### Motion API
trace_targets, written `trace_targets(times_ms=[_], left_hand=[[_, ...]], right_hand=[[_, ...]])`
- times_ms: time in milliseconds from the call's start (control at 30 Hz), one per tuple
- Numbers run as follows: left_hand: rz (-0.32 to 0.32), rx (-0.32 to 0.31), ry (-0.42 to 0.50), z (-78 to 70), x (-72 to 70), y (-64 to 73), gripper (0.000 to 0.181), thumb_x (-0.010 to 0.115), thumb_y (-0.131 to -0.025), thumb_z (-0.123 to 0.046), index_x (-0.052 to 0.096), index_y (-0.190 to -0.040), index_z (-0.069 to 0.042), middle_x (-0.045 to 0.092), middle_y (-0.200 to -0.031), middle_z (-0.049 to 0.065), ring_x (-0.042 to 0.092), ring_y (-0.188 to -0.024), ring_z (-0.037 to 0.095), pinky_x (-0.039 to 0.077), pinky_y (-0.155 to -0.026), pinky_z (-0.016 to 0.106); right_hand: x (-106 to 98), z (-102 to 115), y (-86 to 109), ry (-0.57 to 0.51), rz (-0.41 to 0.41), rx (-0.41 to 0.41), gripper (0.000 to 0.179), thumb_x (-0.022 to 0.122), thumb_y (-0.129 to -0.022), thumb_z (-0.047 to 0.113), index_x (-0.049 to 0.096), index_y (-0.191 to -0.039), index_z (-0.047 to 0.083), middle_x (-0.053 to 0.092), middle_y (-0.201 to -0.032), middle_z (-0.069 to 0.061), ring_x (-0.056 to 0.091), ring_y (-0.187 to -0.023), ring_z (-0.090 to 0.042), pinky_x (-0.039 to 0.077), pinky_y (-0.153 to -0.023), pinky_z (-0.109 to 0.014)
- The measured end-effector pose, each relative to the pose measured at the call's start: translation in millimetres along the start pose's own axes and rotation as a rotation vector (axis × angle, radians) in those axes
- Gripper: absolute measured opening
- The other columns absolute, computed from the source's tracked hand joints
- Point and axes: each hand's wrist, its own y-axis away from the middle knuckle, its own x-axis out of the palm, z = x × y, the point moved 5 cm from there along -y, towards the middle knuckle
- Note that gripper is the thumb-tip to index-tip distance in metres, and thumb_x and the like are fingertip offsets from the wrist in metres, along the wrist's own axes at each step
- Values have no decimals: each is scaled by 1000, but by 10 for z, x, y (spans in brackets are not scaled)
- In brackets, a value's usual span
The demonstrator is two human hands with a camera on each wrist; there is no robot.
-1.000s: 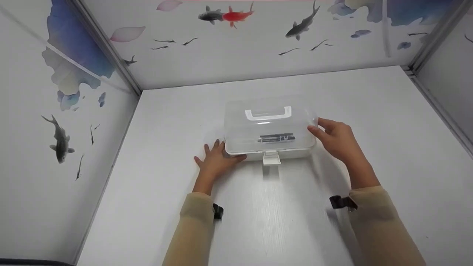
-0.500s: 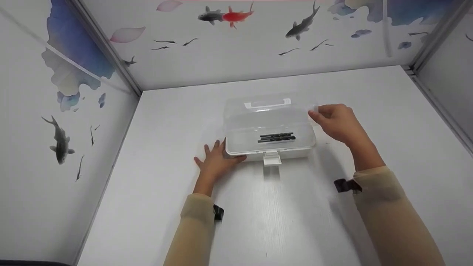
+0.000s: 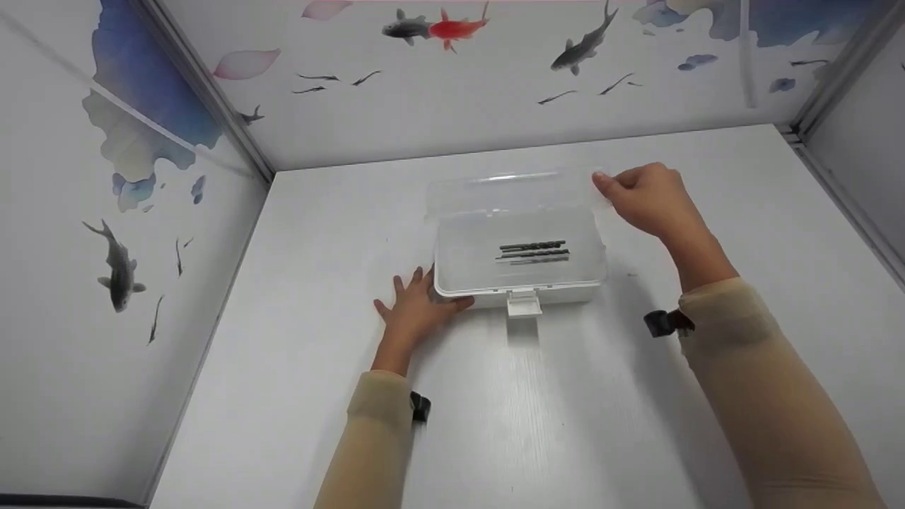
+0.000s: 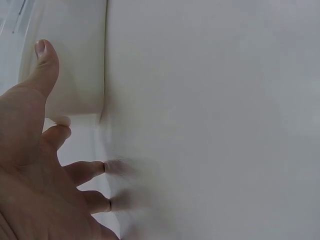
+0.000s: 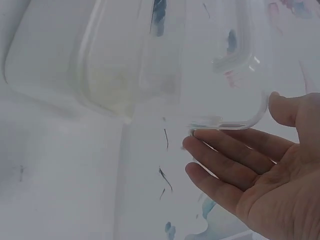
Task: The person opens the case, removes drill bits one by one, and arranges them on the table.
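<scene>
A clear plastic storage box with a white base stands on the white table. Its transparent lid is raised and leans back. Several dark drill bits lie inside. My left hand rests at the box's front left corner, fingers spread, thumb along the front wall. My right hand pinches the lid's right corner; in the right wrist view the thumb is at the lid edge and the other fingers extend along its far side. A white latch hangs down at the front.
White panels with painted fish enclose the table at the back and sides. A small black device sits at the left wrist and another at the right wrist.
My right hand has moved up and away from me, swinging the lid from low over the base to raised and tilted back. The left hand has stayed in place.
</scene>
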Motion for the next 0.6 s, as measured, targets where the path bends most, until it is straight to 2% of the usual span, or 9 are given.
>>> trace_targets(times_ms=[167,333,467,600], left_hand=[[-7,-3,-11,17,2,-5,105,64,-67,-83,31,-153,-34,28,-163,3,6,-152,41,0,-111,76],[0,-4,-9,25,12,-16,104,64,-67,-83,31,-153,-36,28,-163,3,6,-153,41,-1,-111,76],[0,-8,-6,29,14,-25,103,64,-67,-82,31,-153,-36,27,-163,2,6,-153,41,-2,-111,75],[-2,-6,4,33,24,-38,102,65,-67,-81,33,-152,-36,27,-163,3,6,-153,41,-3,-111,76]], right_hand=[[-93,74,-168,7,26,45,92,41,-87,77,61,-130,-2,69,-118,-23,56,-123,-40,42,-101,-62],[-156,117,-362,-34,47,127,94,43,-84,79,60,-130,0,69,-120,-21,57,-123,-37,41,-104,-60],[-178,139,-494,-75,56,173,91,46,-84,77,60,-127,-1,70,-111,-17,67,-102,-26,49,-100,-49],[-180,159,-596,-99,76,199,93,46,-85,76,52,-135,-2,67,-107,-12,69,-85,-14,55,-94,-39]])
